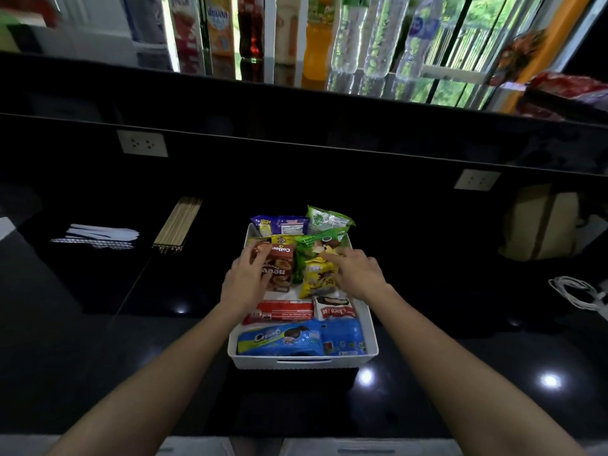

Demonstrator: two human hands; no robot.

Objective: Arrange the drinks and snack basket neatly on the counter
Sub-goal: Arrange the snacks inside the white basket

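Both forearms reach forward from the bottom edge over the glossy black counter [98, 324] toward the white snack basket [371, 337], which sits in the middle of the lower counter, its near handle wall facing the person. Inside it, the near rows look settled: a blue cookie pack [279, 339] lies flat along the front, with a red packet [279, 312] and a small white cake pack [334, 309] just behind. The middle and far rows seem looser, so sorting the snacks appears to be under way rather than finished. The left hand [245, 281] rests palm down on a brown biscuit box [279, 266], fingers curled over its far edge; whether it truly grips the box I cannot tell. The right hand [353, 274] lies half-closed across a yellow snack bag [317, 279] and a green bag [312, 248], fingertips touching them, apparently nudging rather than lifting. The drinks [316, 37] stand in a row on the raised ledge beyond, upright and close together, which suggests that part is mostly done. Wooden skewers [177, 225] lie well apart to the left.
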